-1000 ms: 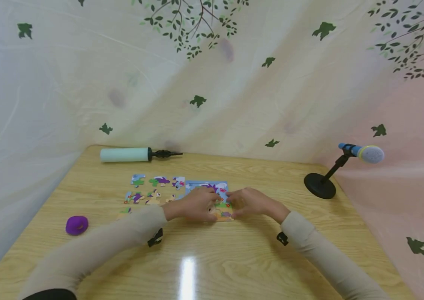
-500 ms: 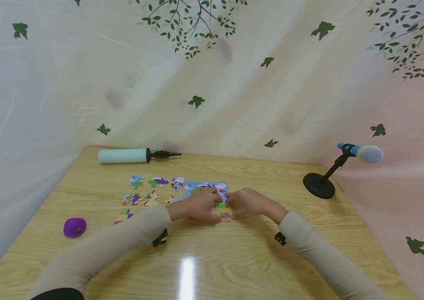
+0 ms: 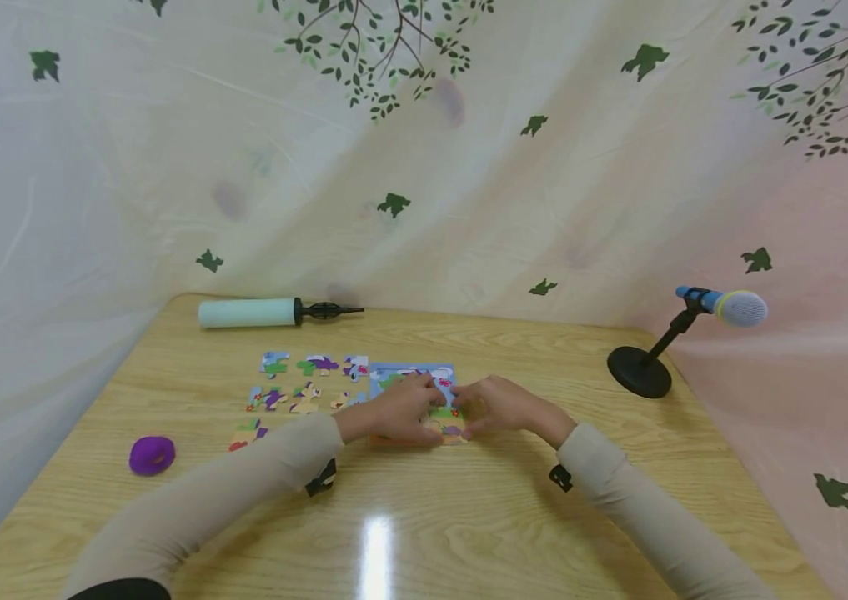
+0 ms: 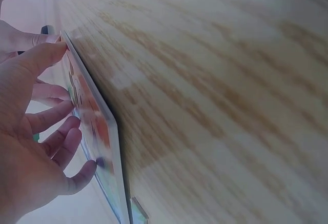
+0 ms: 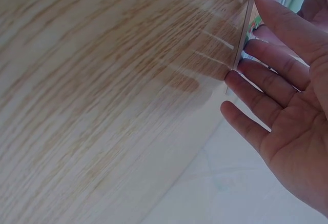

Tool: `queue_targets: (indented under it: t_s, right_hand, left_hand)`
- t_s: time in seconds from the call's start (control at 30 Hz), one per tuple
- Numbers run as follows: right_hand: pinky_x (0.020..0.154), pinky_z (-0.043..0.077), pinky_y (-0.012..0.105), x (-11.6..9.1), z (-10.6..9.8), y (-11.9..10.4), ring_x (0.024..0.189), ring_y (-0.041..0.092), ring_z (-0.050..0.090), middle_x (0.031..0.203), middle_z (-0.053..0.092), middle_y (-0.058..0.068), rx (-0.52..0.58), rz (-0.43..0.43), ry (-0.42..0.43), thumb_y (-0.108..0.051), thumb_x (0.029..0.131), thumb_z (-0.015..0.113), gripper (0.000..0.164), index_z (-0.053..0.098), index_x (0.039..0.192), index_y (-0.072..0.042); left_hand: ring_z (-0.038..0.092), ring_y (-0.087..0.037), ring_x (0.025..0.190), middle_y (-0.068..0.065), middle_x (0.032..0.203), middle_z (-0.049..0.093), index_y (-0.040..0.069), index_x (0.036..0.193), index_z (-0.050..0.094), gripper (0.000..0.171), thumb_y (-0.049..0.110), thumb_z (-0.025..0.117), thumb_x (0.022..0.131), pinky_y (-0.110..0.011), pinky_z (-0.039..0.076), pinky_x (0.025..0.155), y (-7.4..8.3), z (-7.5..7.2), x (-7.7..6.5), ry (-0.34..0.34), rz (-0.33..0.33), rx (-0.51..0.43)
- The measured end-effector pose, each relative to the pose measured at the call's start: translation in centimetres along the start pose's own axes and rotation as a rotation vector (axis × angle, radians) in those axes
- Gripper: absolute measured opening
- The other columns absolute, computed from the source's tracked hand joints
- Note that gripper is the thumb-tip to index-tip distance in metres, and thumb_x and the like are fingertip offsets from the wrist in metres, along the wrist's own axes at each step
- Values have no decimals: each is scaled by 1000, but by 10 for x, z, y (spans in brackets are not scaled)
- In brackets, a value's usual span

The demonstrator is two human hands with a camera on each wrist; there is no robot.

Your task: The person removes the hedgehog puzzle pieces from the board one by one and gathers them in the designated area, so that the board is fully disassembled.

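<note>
A flat, colourful jigsaw puzzle board (image 3: 450, 422) lies at the middle of the table, its centre covered by my left hand (image 3: 403, 410). The fingertips of that hand rest spread on its picture, and the thumb lies at its near edge in the left wrist view. My right hand (image 3: 504, 405) is at the board's right side. Its thumb and fingertips touch the edge of the board (image 5: 246, 24) in the right wrist view, with the fingers extended. Several loose jigsaw pieces (image 3: 305, 397) lie left of the board, some partly behind the left forearm.
A pale green hand pump (image 3: 249, 312) lies along the table's back edge. At the left sits a purple lump (image 3: 152, 455). A blue microphone (image 3: 724, 306) stands on a black base (image 3: 639, 372) at the back right. Behind hangs a leaf-printed cloth (image 3: 303, 167).
My left hand and forearm have shifted slightly to the right, uncovering more of the pieces at the lower left. The right hand has stayed at the board's edge. The view has shifted a little.
</note>
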State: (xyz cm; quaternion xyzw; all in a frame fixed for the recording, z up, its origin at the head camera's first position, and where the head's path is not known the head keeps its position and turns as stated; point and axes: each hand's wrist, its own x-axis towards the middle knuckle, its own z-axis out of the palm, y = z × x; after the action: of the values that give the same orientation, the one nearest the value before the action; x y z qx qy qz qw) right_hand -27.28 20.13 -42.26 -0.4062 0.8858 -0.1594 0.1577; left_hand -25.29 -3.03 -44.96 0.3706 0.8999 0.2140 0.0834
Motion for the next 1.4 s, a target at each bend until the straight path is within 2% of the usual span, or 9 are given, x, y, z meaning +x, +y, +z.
queue_targets:
  t_s: [0.27,0.53,0.7,0.9,1.23,1.4]
  right_hand:
    - [102,52,49,0,0,0,126,37,62,141,60,21,-15,-19,5,-25,85,83,44,73,120,-1]
    - [104,51,50,0,-1,0,126,38,62,141,60,21,-24,-13,7,-25,84,84,45,73,121,-2]
    - [104,51,51,-1,0,0,127,38,62,141,60,21,-17,-17,11,-24,84,84,45,72,121,-1]
    - [105,50,52,-1,0,-1,129,40,60,142,59,21,2,-9,5,-24,85,83,44,73,121,-1]
    - [103,51,51,-1,0,-2,126,39,61,142,59,22,7,-20,12,-23,85,83,42,73,119,-1]
    - [101,53,50,-2,0,-3,124,37,64,141,59,22,3,-20,14,-23,85,83,43,73,120,-1]
  left_hand:
    - [51,-21,108,-7,122,60,8,127,67,54,42,78,86,-40,47,91,0,-1,2,-18,-21,27]
    - [53,-18,99,-4,110,64,7,120,70,51,41,81,84,-34,45,85,1,-2,4,7,19,64]
    - [53,-17,95,-4,104,65,5,118,70,49,37,83,82,-33,45,85,3,-3,4,19,28,38]
    - [46,-14,87,-4,93,61,3,120,69,51,33,83,82,-29,40,77,4,-1,5,26,28,21]
    - [50,-12,83,-4,95,66,1,117,69,47,24,85,79,-26,45,75,6,-3,6,59,41,1]
    - [49,-11,81,-3,93,66,2,115,70,46,25,86,78,-25,44,74,6,-3,7,65,35,-3]
